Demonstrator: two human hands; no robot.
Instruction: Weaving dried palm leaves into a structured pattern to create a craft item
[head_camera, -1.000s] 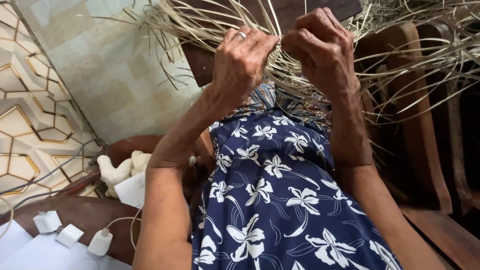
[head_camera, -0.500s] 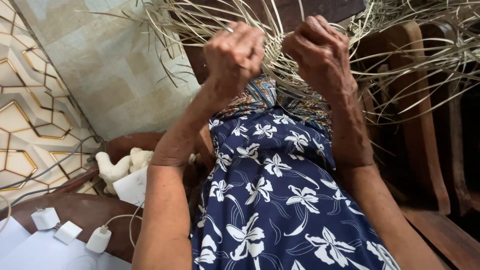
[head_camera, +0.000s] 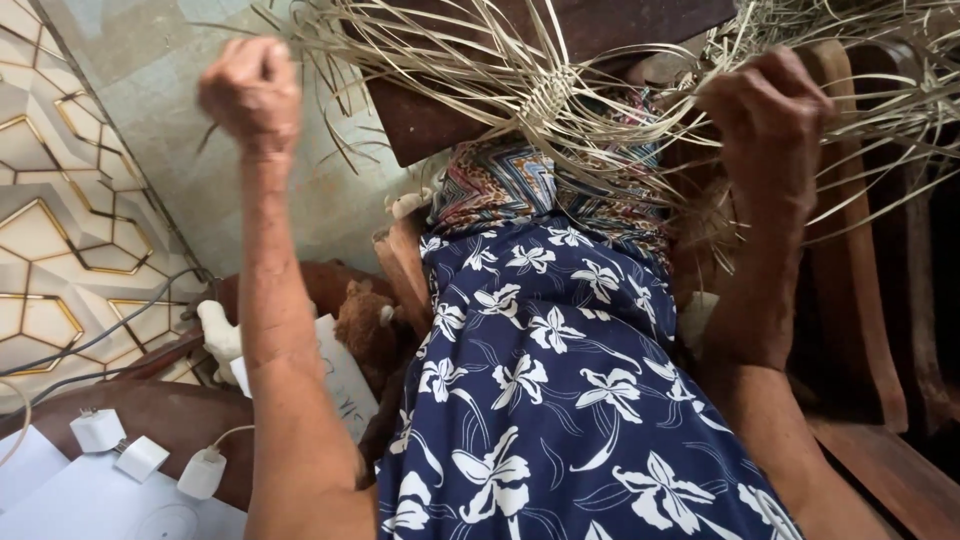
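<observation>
A loose weave of pale straw strips (head_camera: 560, 95) fans out above my lap, knotted tight at its middle. My left hand (head_camera: 255, 90) is a fist far out to the left, gripping thin strands pulled from that knot. My right hand (head_camera: 770, 110) is a fist on the right, clenched on strands of the same weave. Both arms are spread wide apart. Below them lies my blue dress with white flowers (head_camera: 560, 400), over a patterned cloth (head_camera: 500, 185).
A dark wooden board (head_camera: 440, 120) sits behind the weave. Wooden chair slats (head_camera: 870, 330) stand to the right. At lower left are white chargers with cables (head_camera: 150, 455), white paper (head_camera: 345, 375), a brown soft toy (head_camera: 365, 320) and a patterned tile floor (head_camera: 60, 240).
Both hands were close together at the weave's middle; now they have pulled far apart, the left hand swinging out leftward and the right to the right, drawing the strands taut.
</observation>
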